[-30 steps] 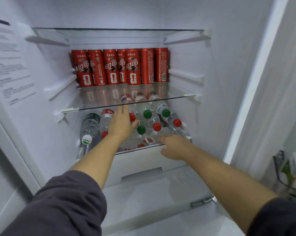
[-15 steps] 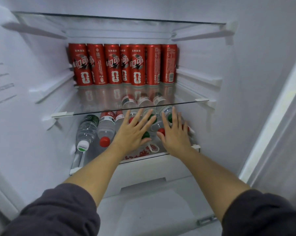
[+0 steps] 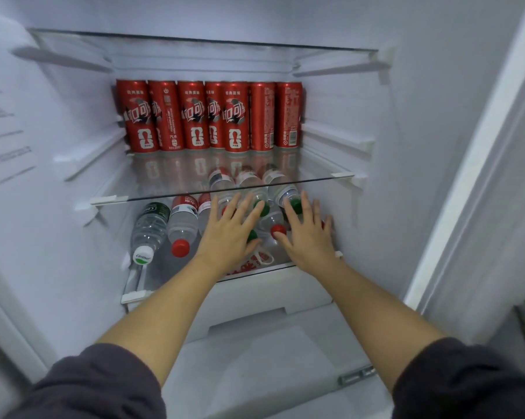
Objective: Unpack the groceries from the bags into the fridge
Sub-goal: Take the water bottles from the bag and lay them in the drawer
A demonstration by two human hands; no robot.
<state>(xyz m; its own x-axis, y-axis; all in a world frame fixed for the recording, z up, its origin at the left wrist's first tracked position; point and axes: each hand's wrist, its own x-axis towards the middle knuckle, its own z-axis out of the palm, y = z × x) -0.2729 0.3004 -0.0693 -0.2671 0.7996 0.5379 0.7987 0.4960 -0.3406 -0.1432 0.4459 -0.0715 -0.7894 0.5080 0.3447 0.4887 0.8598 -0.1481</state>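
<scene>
Red cans (image 3: 208,116) upright, rowed at glass shelf (image 3: 170,176) rear; water bottles (image 3: 151,225) lying piled beneath.

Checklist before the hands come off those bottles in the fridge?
1. Left hand holds nothing: ok, fingers straight, spread over the water bottles.
2. Right hand holds nothing: ok, same posture.
3. Bottles settled: cannot tell; they lie piled on their sides, caps forward, and might roll once released.
4. Cola cans upright: ok, standing in a row at the back of the glass shelf.
</scene>
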